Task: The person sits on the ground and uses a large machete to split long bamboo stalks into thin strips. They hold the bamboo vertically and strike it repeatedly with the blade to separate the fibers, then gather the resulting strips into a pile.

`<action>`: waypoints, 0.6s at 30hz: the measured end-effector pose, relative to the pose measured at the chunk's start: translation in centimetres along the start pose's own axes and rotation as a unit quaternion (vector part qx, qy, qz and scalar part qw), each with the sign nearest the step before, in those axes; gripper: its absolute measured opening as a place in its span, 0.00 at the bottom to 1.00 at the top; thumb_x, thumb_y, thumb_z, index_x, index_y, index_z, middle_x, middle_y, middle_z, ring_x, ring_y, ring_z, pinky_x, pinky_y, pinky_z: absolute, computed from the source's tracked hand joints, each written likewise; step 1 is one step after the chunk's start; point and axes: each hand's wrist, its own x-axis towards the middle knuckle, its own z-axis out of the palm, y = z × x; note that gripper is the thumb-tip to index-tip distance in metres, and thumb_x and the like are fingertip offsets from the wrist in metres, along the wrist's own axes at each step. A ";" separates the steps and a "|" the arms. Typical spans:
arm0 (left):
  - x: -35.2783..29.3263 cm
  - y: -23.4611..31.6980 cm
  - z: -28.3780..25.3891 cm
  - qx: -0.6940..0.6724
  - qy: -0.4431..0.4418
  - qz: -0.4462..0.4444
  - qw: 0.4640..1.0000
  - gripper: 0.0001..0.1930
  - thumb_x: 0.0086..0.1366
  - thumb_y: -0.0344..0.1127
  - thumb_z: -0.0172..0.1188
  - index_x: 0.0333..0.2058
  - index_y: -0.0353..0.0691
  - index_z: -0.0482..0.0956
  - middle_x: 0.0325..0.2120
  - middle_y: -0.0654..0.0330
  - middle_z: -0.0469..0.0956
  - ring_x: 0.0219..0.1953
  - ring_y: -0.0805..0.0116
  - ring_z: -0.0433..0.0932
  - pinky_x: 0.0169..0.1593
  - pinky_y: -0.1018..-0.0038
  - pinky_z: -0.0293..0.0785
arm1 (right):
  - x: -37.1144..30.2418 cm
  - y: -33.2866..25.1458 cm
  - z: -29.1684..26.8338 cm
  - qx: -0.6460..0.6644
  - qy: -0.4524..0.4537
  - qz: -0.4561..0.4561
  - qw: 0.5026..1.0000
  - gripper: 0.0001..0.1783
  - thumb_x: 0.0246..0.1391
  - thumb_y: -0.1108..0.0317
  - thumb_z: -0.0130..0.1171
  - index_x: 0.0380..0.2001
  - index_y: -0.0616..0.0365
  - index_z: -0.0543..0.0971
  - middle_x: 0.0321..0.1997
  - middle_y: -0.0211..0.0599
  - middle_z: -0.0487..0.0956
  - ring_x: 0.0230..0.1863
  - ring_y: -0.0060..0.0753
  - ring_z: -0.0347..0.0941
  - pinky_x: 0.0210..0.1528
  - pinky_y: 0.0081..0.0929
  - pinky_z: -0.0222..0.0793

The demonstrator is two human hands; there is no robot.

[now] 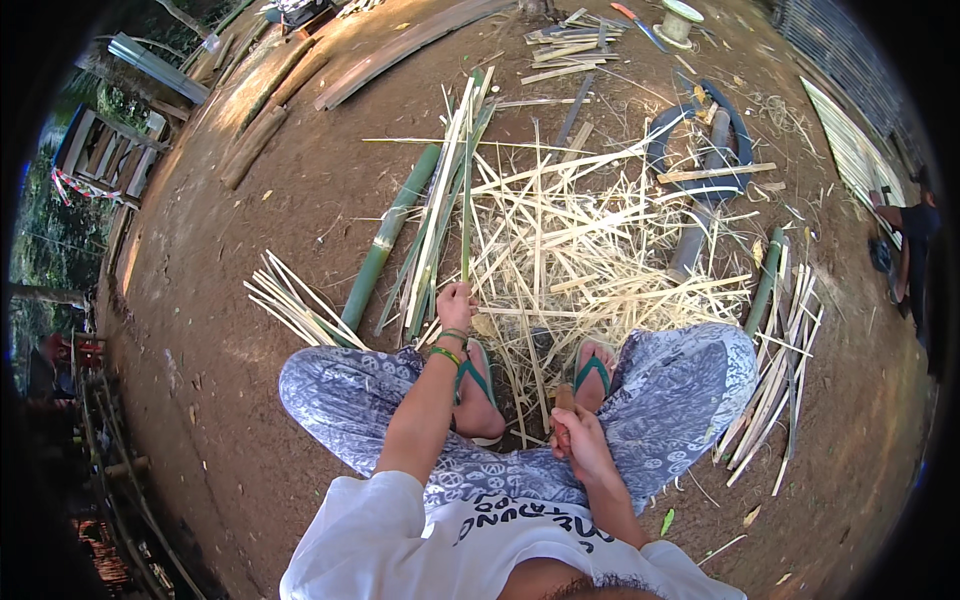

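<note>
My left hand [457,306] reaches forward between my knees, closed round the near end of a long green bamboo strip [466,215]. The strip points away from me, beside a bundle of split bamboo strips [436,195]. Close to my lap, my right hand [578,437] is wrapped round a brown wooden handle [565,398]; I cannot make out the tool's blade. Beyond my sandalled feet spreads a heap of pale bamboo strips and shavings [560,240]. A thick green bamboo pole [390,240] lies to the left of the bundle.
Pale strips fan out at left [300,305], and another pile of strips [780,370] lies by my right knee. A dark ring-shaped object [741,140] lies around a grey pole [690,245]. Farther off are an orange-handled saw [640,27], a spool [678,22] and a person [912,230] at right.
</note>
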 end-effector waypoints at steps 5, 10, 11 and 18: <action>-0.8 2.8 0.5 -0.067 -0.071 -0.041 0.994 0.10 0.70 0.37 0.53 0.38 0.35 0.76 0.24 0.62 0.74 0.21 0.74 0.75 0.20 0.79 0.68 | 0.0 -0.1 0.1 0.011 -0.005 -0.003 1.000 0.11 0.61 0.65 0.56 0.30 0.59 0.69 0.14 0.24 0.62 0.14 0.22 0.63 0.17 0.23 0.58; -0.3 5.0 0.2 -0.169 -0.215 -0.164 0.948 0.08 0.73 0.37 0.50 0.40 0.41 0.73 0.29 0.64 0.74 0.27 0.75 0.76 0.25 0.82 0.73 | 0.1 -0.1 0.1 0.001 -0.001 -0.003 1.000 0.11 0.60 0.65 0.57 0.29 0.58 0.69 0.13 0.23 0.63 0.14 0.22 0.64 0.16 0.23 0.58; -0.4 5.3 0.2 -0.175 -0.212 -0.181 0.944 0.08 0.73 0.37 0.50 0.40 0.40 0.73 0.30 0.64 0.74 0.27 0.76 0.75 0.24 0.83 0.72 | 0.1 -0.1 0.1 0.001 -0.004 -0.003 1.000 0.11 0.60 0.65 0.57 0.29 0.58 0.69 0.13 0.23 0.63 0.14 0.22 0.64 0.16 0.23 0.58; -1.8 9.1 1.5 -0.365 -0.273 -0.302 0.837 0.12 0.77 0.39 0.42 0.46 0.36 0.68 0.32 0.63 0.70 0.23 0.79 0.64 0.21 0.85 0.65 | 0.0 0.0 0.2 0.004 -0.004 -0.007 1.000 0.11 0.60 0.64 0.57 0.29 0.58 0.69 0.14 0.23 0.62 0.14 0.22 0.63 0.16 0.22 0.57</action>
